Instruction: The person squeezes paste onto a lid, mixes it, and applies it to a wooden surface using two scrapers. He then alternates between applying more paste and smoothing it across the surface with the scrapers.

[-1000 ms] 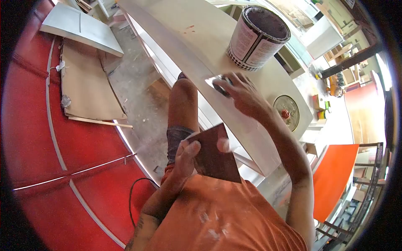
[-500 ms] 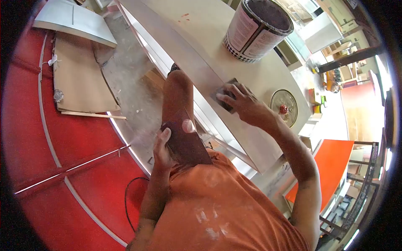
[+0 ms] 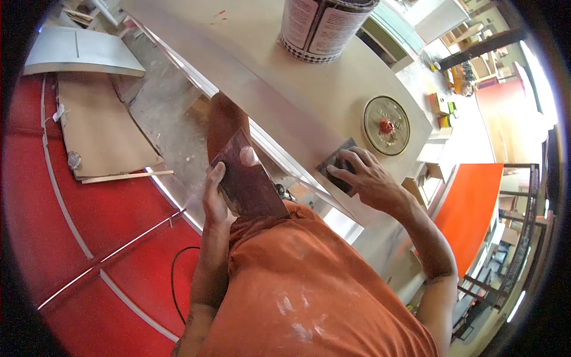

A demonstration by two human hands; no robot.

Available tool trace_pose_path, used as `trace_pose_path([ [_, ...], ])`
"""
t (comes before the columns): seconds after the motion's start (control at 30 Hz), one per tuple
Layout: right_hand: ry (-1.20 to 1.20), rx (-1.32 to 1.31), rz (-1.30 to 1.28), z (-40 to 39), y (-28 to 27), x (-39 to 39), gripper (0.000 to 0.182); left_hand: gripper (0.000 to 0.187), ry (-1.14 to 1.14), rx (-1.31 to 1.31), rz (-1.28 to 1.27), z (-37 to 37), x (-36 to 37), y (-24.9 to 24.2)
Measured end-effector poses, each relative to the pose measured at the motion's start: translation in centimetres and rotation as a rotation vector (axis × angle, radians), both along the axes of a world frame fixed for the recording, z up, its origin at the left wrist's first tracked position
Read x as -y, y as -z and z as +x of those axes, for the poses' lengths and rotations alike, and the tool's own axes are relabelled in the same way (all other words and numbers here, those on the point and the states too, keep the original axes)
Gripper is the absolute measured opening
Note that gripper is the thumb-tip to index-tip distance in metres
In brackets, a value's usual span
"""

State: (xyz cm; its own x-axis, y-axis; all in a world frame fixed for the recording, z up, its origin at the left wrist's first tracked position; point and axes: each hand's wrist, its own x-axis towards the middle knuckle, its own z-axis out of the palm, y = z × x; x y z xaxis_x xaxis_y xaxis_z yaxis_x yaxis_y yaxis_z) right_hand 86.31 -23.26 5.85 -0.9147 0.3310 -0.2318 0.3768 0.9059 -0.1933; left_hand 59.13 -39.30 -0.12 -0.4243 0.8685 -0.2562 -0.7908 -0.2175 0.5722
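Note:
My right hand point(image 3: 363, 175) presses a dark flat pad point(image 3: 340, 168) onto the pale board point(image 3: 297, 101) near its front edge, fingers bent over the pad. My left hand point(image 3: 217, 193) grips the left side of a dark reddish-brown flat sheet point(image 3: 253, 184), with a pale pinkish lump on its upper part. The thumb lies on the sheet, and the other fingers are mostly hidden. A round metal lid point(image 3: 386, 135) with a reddish blob at its centre lies beyond my right hand. Farther back on the board stands a large paint can point(image 3: 318, 30).
Red panels point(image 3: 113, 232) fill the left side, with a cardboard sheet point(image 3: 104, 128), a wooden strip point(image 3: 128, 177) and a white panel point(image 3: 83, 52) near them. An orange board point(image 3: 470, 217) on a dark frame is at the right. A dark cable point(image 3: 173, 279) curves at lower left.
My right hand and the pad have moved along the board toward its near right end. The view has shifted, so the can and lid appear higher and farther left. My left hand still holds the sheet.

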Motion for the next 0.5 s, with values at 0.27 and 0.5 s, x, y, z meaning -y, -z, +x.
trace_pose_path([
  [0.27, 0.116, 0.113, -0.115, 1.8, -7.2, 1.8, 0.056, 0.038, 0.103, 0.106, -0.016, 0.9, -0.7, -0.4],
  [0.5, 0.171, -1.021, -0.391, -1.1, -6.2, 5.9, 0.045, 0.040, 0.281, 0.587, 0.156, 6.3, -2.4, -3.9],
])
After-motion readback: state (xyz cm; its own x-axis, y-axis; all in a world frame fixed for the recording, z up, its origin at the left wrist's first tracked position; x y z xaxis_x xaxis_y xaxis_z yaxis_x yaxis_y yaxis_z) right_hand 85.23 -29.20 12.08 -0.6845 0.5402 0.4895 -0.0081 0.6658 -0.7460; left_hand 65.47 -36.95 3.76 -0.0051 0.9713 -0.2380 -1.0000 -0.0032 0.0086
